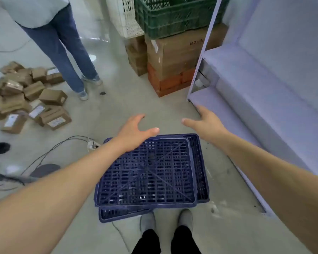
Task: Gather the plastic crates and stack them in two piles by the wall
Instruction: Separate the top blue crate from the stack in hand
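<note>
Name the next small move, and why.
Probably lower both hands to grip the top blue crate at its far corners and square it: the left hand and right hand hover open and empty near there, and it sits skewed on the lower blue crate.

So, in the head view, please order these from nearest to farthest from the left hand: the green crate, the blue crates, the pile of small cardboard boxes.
1. The blue crates, right below the left hand.
2. The pile of small cardboard boxes, off to the left side.
3. The green crate, far ahead on the stacked cartons.
</note>
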A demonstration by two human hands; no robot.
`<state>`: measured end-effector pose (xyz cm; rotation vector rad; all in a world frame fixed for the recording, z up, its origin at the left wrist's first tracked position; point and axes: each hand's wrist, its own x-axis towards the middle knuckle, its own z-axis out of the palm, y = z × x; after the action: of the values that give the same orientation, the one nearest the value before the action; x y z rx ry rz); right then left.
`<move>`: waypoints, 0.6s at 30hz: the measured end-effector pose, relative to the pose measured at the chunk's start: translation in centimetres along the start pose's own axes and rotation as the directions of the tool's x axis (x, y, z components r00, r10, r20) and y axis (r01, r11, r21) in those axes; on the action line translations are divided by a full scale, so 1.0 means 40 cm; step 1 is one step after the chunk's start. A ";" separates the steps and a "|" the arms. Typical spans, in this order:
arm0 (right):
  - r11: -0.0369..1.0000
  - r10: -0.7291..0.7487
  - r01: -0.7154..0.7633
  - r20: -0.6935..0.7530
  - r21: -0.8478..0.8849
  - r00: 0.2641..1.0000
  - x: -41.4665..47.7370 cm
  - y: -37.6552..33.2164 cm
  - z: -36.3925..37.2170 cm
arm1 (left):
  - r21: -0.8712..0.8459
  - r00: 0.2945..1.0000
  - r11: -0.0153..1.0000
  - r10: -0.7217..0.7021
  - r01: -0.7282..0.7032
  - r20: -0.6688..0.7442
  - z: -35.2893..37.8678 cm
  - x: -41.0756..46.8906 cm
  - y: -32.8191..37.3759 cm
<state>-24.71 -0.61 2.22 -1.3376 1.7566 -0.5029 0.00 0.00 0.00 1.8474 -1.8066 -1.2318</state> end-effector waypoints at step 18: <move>0.886 0.449 -0.433 0.071 -0.164 0.891 0.244 0.460 0.300 | 0.192 0.854 0.842 -0.454 0.505 -0.256 0.137 0.179 -0.570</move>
<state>-26.32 -1.16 -21.75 -0.9865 1.9583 -0.0469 10.54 -0.51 -22.13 2.5870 -1.4889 -0.9314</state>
